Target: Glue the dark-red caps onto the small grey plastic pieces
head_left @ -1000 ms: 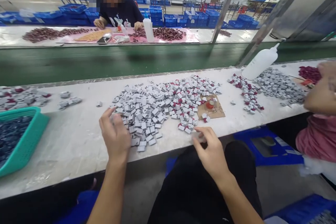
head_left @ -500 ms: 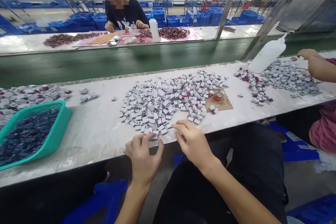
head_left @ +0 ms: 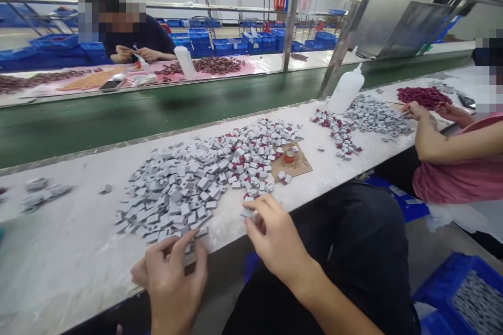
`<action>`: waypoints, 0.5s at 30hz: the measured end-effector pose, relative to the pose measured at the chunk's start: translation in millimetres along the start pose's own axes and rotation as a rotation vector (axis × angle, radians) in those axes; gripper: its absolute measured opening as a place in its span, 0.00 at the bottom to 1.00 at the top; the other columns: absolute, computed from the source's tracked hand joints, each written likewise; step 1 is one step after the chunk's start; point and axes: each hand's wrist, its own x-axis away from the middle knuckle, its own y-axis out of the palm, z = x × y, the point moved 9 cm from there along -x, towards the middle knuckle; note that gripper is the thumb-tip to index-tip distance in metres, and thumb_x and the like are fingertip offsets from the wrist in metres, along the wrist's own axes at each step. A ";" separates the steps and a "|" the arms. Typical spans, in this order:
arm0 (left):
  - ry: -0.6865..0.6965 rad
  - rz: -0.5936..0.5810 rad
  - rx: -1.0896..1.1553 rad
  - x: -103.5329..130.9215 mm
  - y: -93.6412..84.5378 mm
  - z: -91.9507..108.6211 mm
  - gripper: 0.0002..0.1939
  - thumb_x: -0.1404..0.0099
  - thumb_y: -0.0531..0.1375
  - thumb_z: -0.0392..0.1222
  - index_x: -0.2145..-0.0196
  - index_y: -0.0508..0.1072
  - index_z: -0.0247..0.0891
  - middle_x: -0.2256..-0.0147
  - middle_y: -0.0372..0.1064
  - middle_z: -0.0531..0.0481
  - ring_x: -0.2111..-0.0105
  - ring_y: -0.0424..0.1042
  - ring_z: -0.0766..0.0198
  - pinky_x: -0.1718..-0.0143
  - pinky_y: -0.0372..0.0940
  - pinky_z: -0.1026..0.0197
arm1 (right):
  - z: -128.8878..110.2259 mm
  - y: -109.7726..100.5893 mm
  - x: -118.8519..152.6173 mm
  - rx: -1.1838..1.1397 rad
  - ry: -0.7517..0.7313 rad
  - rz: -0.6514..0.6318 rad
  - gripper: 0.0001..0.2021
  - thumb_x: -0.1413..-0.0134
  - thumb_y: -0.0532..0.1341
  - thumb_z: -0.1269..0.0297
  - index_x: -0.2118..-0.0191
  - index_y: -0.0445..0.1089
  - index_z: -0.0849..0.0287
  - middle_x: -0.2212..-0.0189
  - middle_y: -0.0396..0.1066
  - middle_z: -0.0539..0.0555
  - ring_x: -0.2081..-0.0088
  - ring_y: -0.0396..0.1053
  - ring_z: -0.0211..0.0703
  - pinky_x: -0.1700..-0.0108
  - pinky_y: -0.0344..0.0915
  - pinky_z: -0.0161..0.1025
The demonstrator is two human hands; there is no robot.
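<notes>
Small grey plastic blocks (head_left: pixel 173 188) lie in a wide heap on the white bench, several of them with dark red parts. At the heap's near edge, my left hand (head_left: pixel 173 277) is curled, its thumb and index finger closed around a grey block partly hidden by the fingers. To its right, my right hand (head_left: pixel 279 235) pinches a small grey plastic block (head_left: pixel 247 211) just above the bench. Beyond that hand lies a piece of brown cardboard (head_left: pixel 301 159) carrying a small round container with something orange-red (head_left: pixel 289 156).
A white squeeze bottle (head_left: pixel 346 89) stands by another grey heap (head_left: pixel 373 115) on the right, where a co-worker's hands (head_left: pixel 416 112) are busy. A second person (head_left: pixel 133 31) sits across the green strip (head_left: pixel 157 115). A blue crate (head_left: pixel 451 282) stands low right.
The view has turned to the right, so the heap sits further left and the teal basket is nearly out of sight. My right hand now has a block between its fingers.
</notes>
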 end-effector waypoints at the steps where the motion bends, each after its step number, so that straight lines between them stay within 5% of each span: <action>1: -0.002 -0.015 0.055 -2.0 0.7 7.2 0.05 0.19 0.65 0.38 0.49 0.82 0.38 0.52 0.71 0.40 0.55 0.73 0.48 0.46 0.64 0.44 | 3.1 -12.8 4.3 -0.121 0.054 0.023 0.13 0.27 0.64 0.70 0.43 0.82 0.59 0.53 0.81 0.57 0.66 0.78 0.42 0.58 0.77 0.41; 5: -0.114 -0.235 0.534 -15.2 25.9 47.3 0.14 0.18 0.65 0.41 0.38 0.80 0.47 0.48 0.78 0.44 0.48 0.79 0.52 0.45 0.73 0.52 | 17.0 -29.9 22.9 -0.601 0.322 -0.028 0.09 0.32 0.75 0.60 0.51 0.82 0.55 0.63 0.81 0.51 0.62 0.81 0.42 0.55 0.77 0.38; 10: -0.401 -0.469 1.186 -30.5 73.6 86.2 0.09 0.18 0.67 0.44 0.45 0.87 0.49 0.58 0.78 0.48 0.63 0.83 0.58 0.65 0.79 0.62 | 29.8 -29.8 28.5 -0.912 0.422 -0.038 0.17 0.35 0.81 0.51 0.55 0.81 0.56 0.65 0.81 0.51 0.64 0.79 0.38 0.57 0.77 0.36; 13: -0.471 -0.522 1.295 -31.3 94.4 77.6 0.08 0.21 0.71 0.46 0.48 0.89 0.49 0.59 0.78 0.46 0.65 0.83 0.58 0.66 0.81 0.62 | 40.2 -21.7 24.0 -0.967 0.480 -0.097 0.19 0.35 0.81 0.47 0.55 0.81 0.56 0.64 0.82 0.52 0.66 0.79 0.38 0.58 0.77 0.37; 15: -0.416 -0.420 1.232 -33.6 95.8 56.0 0.06 0.24 0.74 0.43 0.50 0.89 0.49 0.58 0.80 0.47 0.60 0.85 0.57 0.62 0.82 0.63 | 47.4 -23.1 17.9 -0.906 0.509 -0.139 0.20 0.35 0.80 0.44 0.54 0.83 0.56 0.62 0.83 0.54 0.65 0.81 0.41 0.57 0.77 0.39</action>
